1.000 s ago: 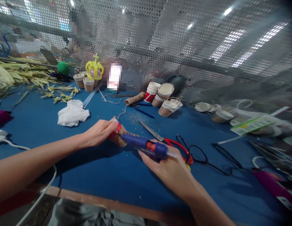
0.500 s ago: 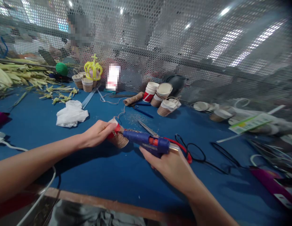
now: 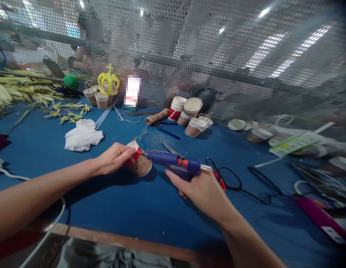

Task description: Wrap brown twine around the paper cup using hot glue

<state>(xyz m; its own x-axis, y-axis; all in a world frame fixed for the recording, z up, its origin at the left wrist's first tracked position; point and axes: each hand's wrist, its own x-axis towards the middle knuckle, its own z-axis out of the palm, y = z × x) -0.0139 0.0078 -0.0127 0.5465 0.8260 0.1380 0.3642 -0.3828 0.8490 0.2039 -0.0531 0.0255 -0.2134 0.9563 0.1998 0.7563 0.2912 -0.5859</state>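
"Perforated metal sheeting closes off the far side, and a blue tabletop spreads in front of it. What are the hands doing?"

"Left hand is closed, thumb and fingers pinching a paper cup by its red-and-white part. That cup is at the middle of the table, tilted, its twine-wound end pointing near and right."

"And the other one?"

"Right hand is wrapped round the grip of a blue glue gun, its nozzle pointing left at the cup. Whether the tip touches, I can't tell."

"Is anything close by?"

"Scissors lie just beyond the gun, partly hidden by it, with a black cord to the right of their red handles. Farther off sits a roll of twine; a loose strand runs between it and the cup."

"What stands at the far edge?"

"Right of the roll, a red-and-white cup stack beside some twine-wrapped cups. On the left, a yellow crown among small cups, with a crumpled white cloth nearer and pale husks at the far left."
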